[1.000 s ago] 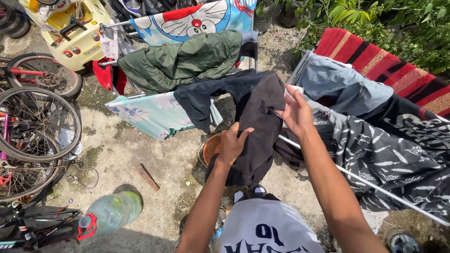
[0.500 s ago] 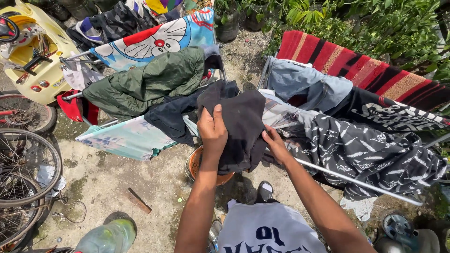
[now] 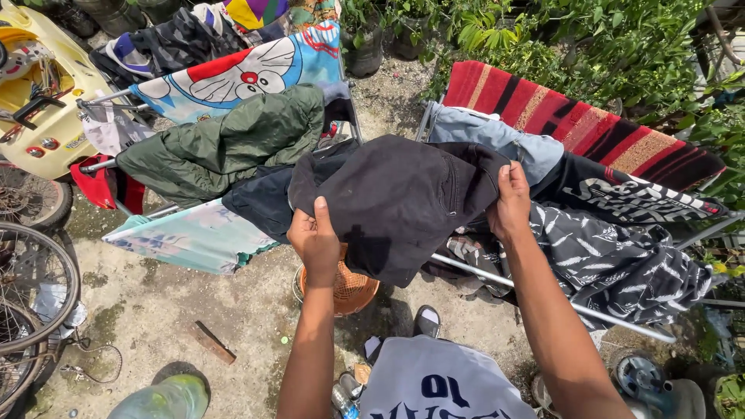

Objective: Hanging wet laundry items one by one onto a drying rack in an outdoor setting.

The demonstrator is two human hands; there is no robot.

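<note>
**Black garment spread wide between both hands**

Both hands have moved apart since half a second ago, and the black garment (image 3: 396,198), then bunched between them, is now stretched out flat in the air. The left hand (image 3: 314,240) pinches its near left edge, thumb on top and fingers curled under; the right hand (image 3: 511,203) grips the right edge by what looks like a waistband, fingers closed on the cloth. The garment hangs above the orange basket (image 3: 345,289) and just in front of the metal rail (image 3: 559,301) of the drying rack.

As a judgement, the shaking-out looks done and the garment is opened; it is not yet laid on any rail.

Room on the racks is tight. The rail to the right already carries a patterned black cloth (image 3: 621,264), a grey-blue garment (image 3: 497,136) and a red striped blanket (image 3: 590,128). Behind, a second rack holds a green jacket (image 3: 233,143), a dark navy piece (image 3: 260,198) and a cartoon towel (image 3: 248,70). A bicycle wheel (image 3: 31,302), a plastic bottle (image 3: 167,397) and a wood scrap (image 3: 211,341) lie on the concrete to the left.
</note>
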